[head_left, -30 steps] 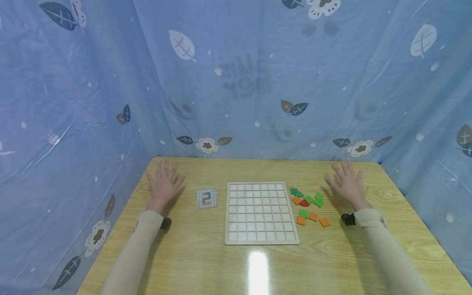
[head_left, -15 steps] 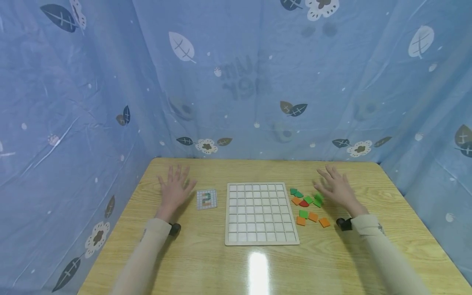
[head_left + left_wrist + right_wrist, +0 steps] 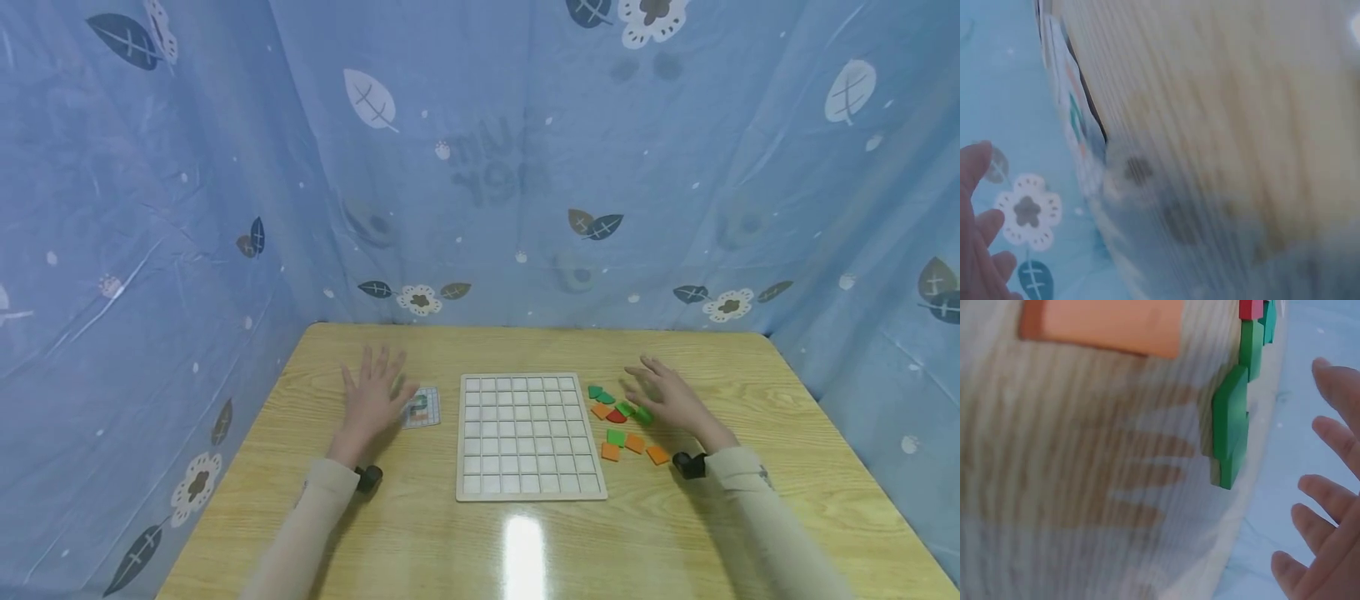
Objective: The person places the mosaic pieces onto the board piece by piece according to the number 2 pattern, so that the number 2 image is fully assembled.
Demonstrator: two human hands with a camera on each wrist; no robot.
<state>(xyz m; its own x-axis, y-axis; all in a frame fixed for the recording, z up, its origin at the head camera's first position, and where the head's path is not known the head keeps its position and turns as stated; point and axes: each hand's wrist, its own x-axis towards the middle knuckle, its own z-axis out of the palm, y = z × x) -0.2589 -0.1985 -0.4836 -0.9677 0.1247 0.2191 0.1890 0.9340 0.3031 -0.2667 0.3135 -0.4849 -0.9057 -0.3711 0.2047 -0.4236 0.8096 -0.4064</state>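
My left hand [image 3: 370, 406] hovers with spread fingers at the left edge of a small pattern card [image 3: 424, 408], its thumb overlapping the card in the head view. The card carries a grid with a coloured figure, partly hidden by the hand. Over the right side hangs my right hand [image 3: 670, 402], fingers loosely extended and holding nothing. Below and left of it lie loose tiles: green squares [image 3: 616, 438], orange squares [image 3: 657, 455], a red rounded piece [image 3: 617, 417] and dark green pieces [image 3: 596, 392]. In the right wrist view, green tiles [image 3: 1231, 415] lie near the fingers.
A white gridded board [image 3: 530, 437] with bare cells lies mid-table between the hands. The wooden table [image 3: 420, 533] shows a bright reflection in front. Blue patterned curtains [image 3: 480, 167] enclose the back and both sides.
Both hands have moved inward: the left rightward to the card, the right leftward and slightly nearer, over the tiles' right side. The board and tiles stay where they were.
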